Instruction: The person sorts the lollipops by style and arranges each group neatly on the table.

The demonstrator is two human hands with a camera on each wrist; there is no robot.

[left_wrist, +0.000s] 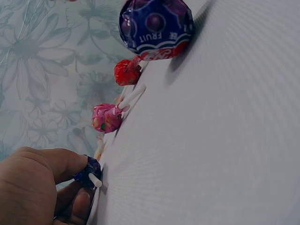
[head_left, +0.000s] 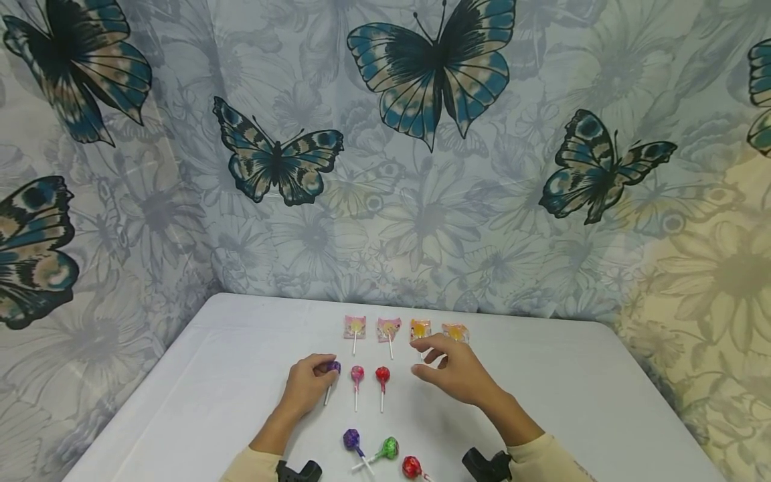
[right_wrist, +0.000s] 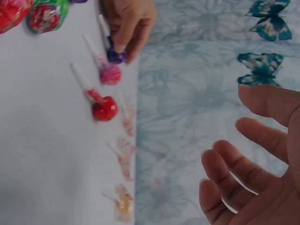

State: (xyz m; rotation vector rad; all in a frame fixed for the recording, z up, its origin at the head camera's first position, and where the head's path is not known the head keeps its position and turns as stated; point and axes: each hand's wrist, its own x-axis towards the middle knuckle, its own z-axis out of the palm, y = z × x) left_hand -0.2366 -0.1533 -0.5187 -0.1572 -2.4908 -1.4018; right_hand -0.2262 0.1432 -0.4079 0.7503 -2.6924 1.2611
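My left hand (head_left: 307,383) pinches the wrapped head of a purple lollipop (head_left: 334,367) between thumb and fingers, its white stick pointing toward me. In the left wrist view the wrapper of this lollipop (left_wrist: 95,167) looks dark blue and is low over the white table. To its right, a pink lollipop (head_left: 357,373) and a red lollipop (head_left: 382,376) lie in the same row, sticks toward me. My right hand (head_left: 456,372) hovers right of that row with fingers loosely spread and holds nothing. Its fingers partly cover the flat orange lollipops behind it.
Along the back lie two flat pink-wrapped lollipops (head_left: 355,327) and two orange-wrapped ones (head_left: 419,328). Nearer me are another purple lollipop (head_left: 351,439), a green one (head_left: 391,447) and another red one (head_left: 411,466). A butterfly-print cloth (head_left: 421,254) hangs behind the white table (head_left: 542,375).
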